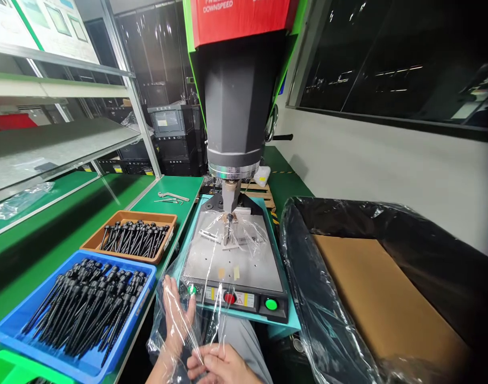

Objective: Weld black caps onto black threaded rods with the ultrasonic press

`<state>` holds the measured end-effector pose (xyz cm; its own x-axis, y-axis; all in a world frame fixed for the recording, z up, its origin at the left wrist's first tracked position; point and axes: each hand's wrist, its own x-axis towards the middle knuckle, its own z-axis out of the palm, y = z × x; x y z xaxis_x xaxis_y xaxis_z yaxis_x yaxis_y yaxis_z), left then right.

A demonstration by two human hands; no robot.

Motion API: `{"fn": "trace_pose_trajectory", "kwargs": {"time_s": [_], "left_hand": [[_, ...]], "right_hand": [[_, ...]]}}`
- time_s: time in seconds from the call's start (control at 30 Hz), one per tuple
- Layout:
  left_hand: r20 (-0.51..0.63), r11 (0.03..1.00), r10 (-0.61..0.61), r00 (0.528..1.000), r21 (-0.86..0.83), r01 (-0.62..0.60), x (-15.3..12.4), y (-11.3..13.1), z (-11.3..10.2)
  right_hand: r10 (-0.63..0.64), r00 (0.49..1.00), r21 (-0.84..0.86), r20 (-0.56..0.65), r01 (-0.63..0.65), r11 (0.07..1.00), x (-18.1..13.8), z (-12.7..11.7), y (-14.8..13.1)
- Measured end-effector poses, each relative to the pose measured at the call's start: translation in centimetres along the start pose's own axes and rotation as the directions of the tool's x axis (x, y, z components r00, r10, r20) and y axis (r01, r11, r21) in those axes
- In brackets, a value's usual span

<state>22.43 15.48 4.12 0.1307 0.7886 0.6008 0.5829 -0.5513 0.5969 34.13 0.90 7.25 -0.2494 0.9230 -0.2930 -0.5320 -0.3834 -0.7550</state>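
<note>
At the bottom centre my left hand (176, 320) is inside a clear plastic bag (164, 312), fingers stretched out and pointing up. My right hand (220, 365) lies just below it, fingers curled and pinching the bag's edge. Both hands sit in front of a press machine's base (236, 266), near its green buttons and its red button (229, 297). A small part stands in the fixture (229, 232) under the machine's grey head (236, 106).
On the green bench at left, a blue tray (12, 333) and an orange tray (95, 240) each hold several black pin-like parts. At right stands a large cardboard box (380, 298) lined with black plastic. Metal shelves run along the left, with stacked crates behind.
</note>
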Motion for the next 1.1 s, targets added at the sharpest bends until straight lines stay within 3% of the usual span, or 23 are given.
{"fn": "trace_pose_trajectory", "kwargs": {"time_s": [0.1,0.2,0.27,0.33,0.4,0.47,0.5,0.53,0.57,0.6,0.7,0.83,1.0,1.1], "left_hand": [[0.095,0.998,-0.050,0.994,-0.031,0.053,-0.4,-0.5,0.2],[0.177,0.998,-0.027,0.984,-0.055,0.037,-1.1,-1.1,0.5],[0.190,0.997,-0.030,0.981,-0.068,0.044,-1.6,-1.2,0.5],[0.193,0.993,-0.074,0.978,-0.077,0.091,-2.0,-1.2,0.5],[0.196,0.984,-0.140,0.970,-0.077,0.158,-2.3,-1.2,0.6],[0.191,0.974,-0.204,0.960,-0.060,0.219,-2.5,-1.4,1.0],[0.185,0.966,-0.238,0.953,-0.053,0.252,-2.5,-1.7,1.2],[0.173,0.956,-0.275,0.946,-0.053,0.288,-2.5,-2.0,1.5],[0.158,0.945,-0.310,0.937,-0.059,0.322,-2.5,-2.3,1.8],[0.145,0.934,-0.340,0.929,-0.068,0.352,-2.4,-2.6,2.0],[0.126,0.911,-0.391,0.911,-0.084,0.403,-2.1,-3.4,2.5],[0.112,0.909,-0.398,0.911,-0.088,0.408,-1.8,-4.3,2.7],[0.118,0.892,-0.432,0.894,-0.092,0.443,-1.4,-5.2,2.9],[0.126,0.883,-0.445,0.886,-0.105,0.458,-1.2,-5.4,3.0]], "right_hand": [[-0.033,0.999,0.026,-0.001,0.033,0.999,-0.4,-0.5,0.5],[-0.063,0.995,0.027,-0.073,0.065,0.998,-1.1,-2.1,1.1],[-0.072,0.979,-0.007,-0.190,0.072,0.997,-1.7,-3.9,1.3],[-0.137,0.911,-0.130,-0.389,0.093,0.987,-2.5,-6.2,0.9],[-0.312,0.736,-0.382,-0.601,0.078,0.921,-3.2,-8.9,0.0],[-0.508,0.488,-0.576,-0.710,0.012,0.817,-3.7,-11.4,-1.2],[-0.604,0.346,-0.651,-0.718,-0.026,0.759,-3.9,-12.5,-1.7],[-0.685,0.236,-0.717,-0.689,-0.083,0.692,-3.9,-13.4,-2.2],[-0.753,0.160,-0.770,-0.638,-0.138,0.623,-3.9,-14.0,-2.6],[-0.804,0.117,-0.808,-0.583,-0.187,0.559,-3.9,-14.5,-2.9],[-0.865,0.102,-0.851,-0.492,-0.266,0.453,-4.0,-15.2,-3.1],[-0.860,0.062,-0.834,-0.507,-0.290,0.470,-4.1,-16.1,-3.0],[-0.806,0.163,-0.814,-0.569,-0.253,0.523,-4.4,-17.8,-3.2],[-0.761,0.198,-0.784,-0.618,-0.221,0.580,-4.6,-18.4,-3.1]]}}
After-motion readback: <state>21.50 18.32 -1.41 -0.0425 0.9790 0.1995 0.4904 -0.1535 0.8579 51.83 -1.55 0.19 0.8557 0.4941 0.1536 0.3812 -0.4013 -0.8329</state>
